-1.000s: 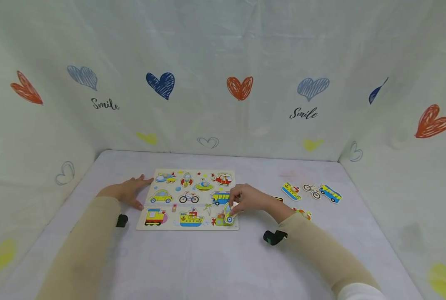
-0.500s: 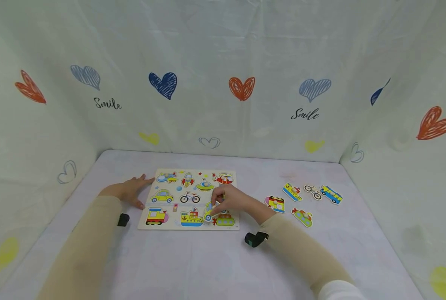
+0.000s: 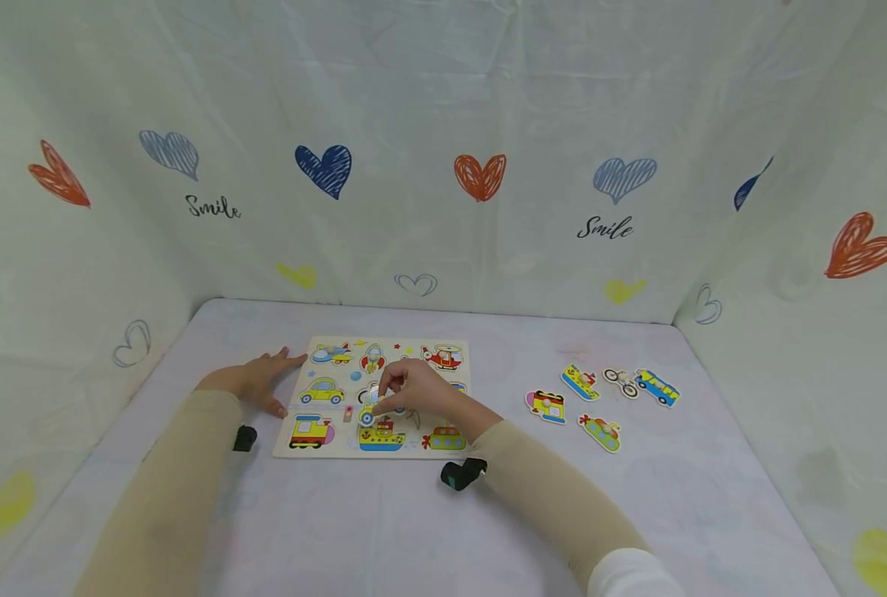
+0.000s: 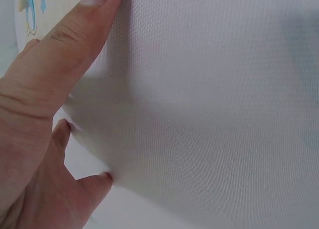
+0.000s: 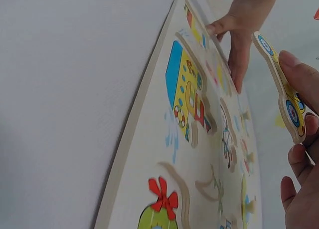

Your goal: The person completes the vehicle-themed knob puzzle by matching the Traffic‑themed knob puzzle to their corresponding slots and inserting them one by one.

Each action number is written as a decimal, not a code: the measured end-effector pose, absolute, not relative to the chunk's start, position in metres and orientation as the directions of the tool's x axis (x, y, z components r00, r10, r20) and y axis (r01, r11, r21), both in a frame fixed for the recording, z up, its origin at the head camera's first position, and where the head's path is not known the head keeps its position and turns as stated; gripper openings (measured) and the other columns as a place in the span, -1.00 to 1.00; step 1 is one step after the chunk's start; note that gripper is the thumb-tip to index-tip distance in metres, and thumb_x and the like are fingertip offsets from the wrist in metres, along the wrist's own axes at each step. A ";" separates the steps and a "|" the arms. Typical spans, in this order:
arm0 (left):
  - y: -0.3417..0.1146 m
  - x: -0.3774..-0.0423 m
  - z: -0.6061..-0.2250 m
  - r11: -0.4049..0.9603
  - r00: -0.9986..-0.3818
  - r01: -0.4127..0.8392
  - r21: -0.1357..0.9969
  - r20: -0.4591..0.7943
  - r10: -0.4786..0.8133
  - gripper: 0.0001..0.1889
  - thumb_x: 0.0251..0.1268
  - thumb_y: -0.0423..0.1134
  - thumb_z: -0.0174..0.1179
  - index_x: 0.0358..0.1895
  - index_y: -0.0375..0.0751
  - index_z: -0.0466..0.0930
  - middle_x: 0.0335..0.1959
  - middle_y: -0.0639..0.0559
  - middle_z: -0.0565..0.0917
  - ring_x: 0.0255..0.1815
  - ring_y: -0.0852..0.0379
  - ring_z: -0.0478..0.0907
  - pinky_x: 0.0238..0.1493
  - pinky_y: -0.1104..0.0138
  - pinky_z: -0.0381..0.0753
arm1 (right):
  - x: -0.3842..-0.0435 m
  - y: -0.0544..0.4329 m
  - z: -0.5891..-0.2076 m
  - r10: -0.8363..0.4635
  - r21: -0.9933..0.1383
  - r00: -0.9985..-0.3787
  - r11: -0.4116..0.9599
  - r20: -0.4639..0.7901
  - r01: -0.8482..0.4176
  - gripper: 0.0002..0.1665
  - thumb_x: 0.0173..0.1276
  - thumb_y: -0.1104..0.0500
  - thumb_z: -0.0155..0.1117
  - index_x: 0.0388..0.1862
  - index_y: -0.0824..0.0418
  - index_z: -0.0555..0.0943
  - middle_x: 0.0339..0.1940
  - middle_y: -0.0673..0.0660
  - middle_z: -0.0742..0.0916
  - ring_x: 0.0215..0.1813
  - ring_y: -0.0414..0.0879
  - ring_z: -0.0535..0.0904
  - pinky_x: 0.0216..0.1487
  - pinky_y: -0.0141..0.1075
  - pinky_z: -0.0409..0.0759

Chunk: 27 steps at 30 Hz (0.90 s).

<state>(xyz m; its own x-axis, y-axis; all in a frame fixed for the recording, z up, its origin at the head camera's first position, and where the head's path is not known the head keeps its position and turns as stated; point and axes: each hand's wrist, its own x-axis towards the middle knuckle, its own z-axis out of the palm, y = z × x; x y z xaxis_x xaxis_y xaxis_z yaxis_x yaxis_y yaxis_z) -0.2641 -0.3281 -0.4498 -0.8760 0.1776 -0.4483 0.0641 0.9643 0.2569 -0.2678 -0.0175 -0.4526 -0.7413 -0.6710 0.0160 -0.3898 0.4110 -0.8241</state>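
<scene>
My right hand (image 3: 421, 390) pinches a yellow car puzzle piece (image 5: 292, 113) with blue wheels, tilted on edge over the middle of the wooden puzzle board (image 3: 342, 448). In the right wrist view the piece stands apart from the board, thumb on its printed face. My left hand (image 3: 259, 383) has its fingers spread, thumb and fingertips at the board's left edge. On the board a printed car outline (image 3: 322, 391) lies left of the held piece, above a train outline (image 3: 310, 431). The flying-saucer spot is hidden behind my right hand.
Right of the board lie loose pieces: a train (image 3: 546, 407), a ship (image 3: 580, 382), a bicycle (image 3: 620, 382), a bus (image 3: 658, 387) and a submarine (image 3: 600, 433). An airplane (image 3: 331, 354), a rocket (image 3: 372, 358) and a helicopter (image 3: 442, 356) sit along the board's top row.
My right hand has carried the car piece leftward from the board's right side to its middle, uncovering the loose train and submarine. My left hand has stayed at the board's left edge.
</scene>
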 end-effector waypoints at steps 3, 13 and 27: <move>-0.328 -0.264 -0.449 0.963 -0.876 0.069 0.259 -0.447 0.183 0.15 -0.14 -0.12 0.57 0.53 -0.21 0.01 0.50 -0.49 -0.15 0.45 -0.55 -0.22 0.29 -0.39 -0.06 | -0.269 -0.028 -0.452 -0.643 -0.839 -0.766 0.404 0.022 -0.364 -0.77 0.06 0.10 0.59 -0.47 0.07 0.65 -0.56 0.00 0.48 -0.37 -0.16 0.38 -0.38 -0.38 0.30; -0.326 -0.265 -0.449 0.969 -0.874 0.064 0.240 -0.454 0.170 0.14 -0.11 -0.14 0.56 0.53 -0.24 0.00 0.49 -0.51 -0.14 0.44 -0.56 -0.21 0.29 -0.38 -0.04 | -0.276 -0.058 -0.462 -0.540 -0.870 -0.840 0.388 0.052 -0.303 -0.76 0.08 0.09 0.58 -0.49 0.09 0.63 -0.60 -0.01 0.48 -0.49 -0.16 0.37 -0.50 -0.40 0.27; -0.324 -0.262 -0.442 0.969 -0.867 0.081 0.232 -0.463 0.183 0.15 -0.13 -0.05 0.56 0.53 -0.25 0.01 0.48 -0.53 -0.14 0.43 -0.58 -0.19 0.27 -0.42 -0.03 | -0.275 -0.099 -0.475 -0.356 -0.850 -0.934 0.489 0.014 -0.199 -0.73 0.08 -0.08 0.56 -0.53 -0.06 0.61 -0.60 -0.05 0.57 -0.37 -0.18 0.43 -0.06 -0.17 0.27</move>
<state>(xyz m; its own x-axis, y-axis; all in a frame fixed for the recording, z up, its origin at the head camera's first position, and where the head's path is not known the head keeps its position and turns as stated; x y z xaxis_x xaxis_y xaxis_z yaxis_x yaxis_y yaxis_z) -0.2619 -0.3242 -0.4422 -0.8675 0.1830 -0.4626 0.0807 0.9693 0.2321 -0.2746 -0.0986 -0.4747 -0.9345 -0.3557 0.0139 -0.1986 0.4885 -0.8497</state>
